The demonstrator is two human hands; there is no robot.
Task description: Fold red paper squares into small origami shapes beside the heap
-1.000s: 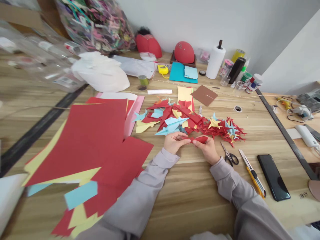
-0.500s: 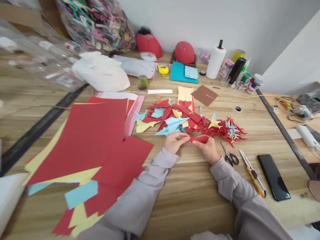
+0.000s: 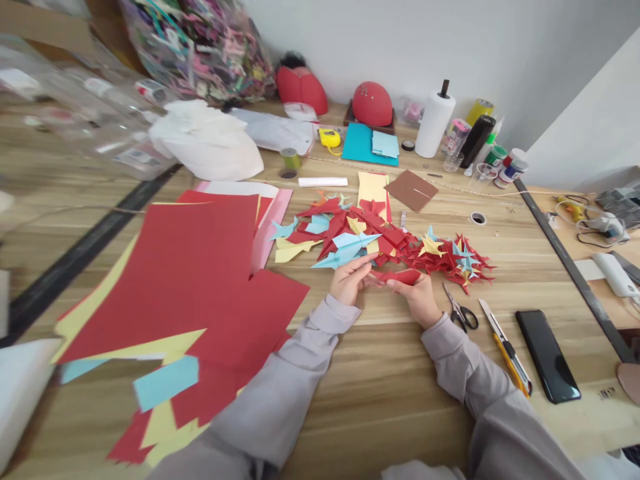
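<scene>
A small folded piece of red paper (image 3: 406, 276) is held just above the wooden table, in front of the pile of folded paper. My right hand (image 3: 419, 297) pinches its right part between thumb and fingers. At its left end is my left hand (image 3: 349, 280), with one finger stretched out and the lower fingers closed on the paper's tip. Behind the hands lies a heap of folded red paper (image 3: 330, 230) mixed with blue and yellow pieces, among them a light blue paper plane (image 3: 353, 248). Folded red stars (image 3: 475, 263) form the heap's right end.
Large red sheets (image 3: 200, 267) with yellow and blue pieces cover the left. Scissors (image 3: 461, 311), a box cutter (image 3: 506, 348) and a phone (image 3: 547, 357) lie to the right. Farther back are a brown square (image 3: 413, 190), a tape measure (image 3: 329, 138) and a white roll (image 3: 435, 127).
One finger of my left hand has lifted and straightened away from the red paper. My right hand keeps its pinch in nearly the same place. The view has shifted slightly.
</scene>
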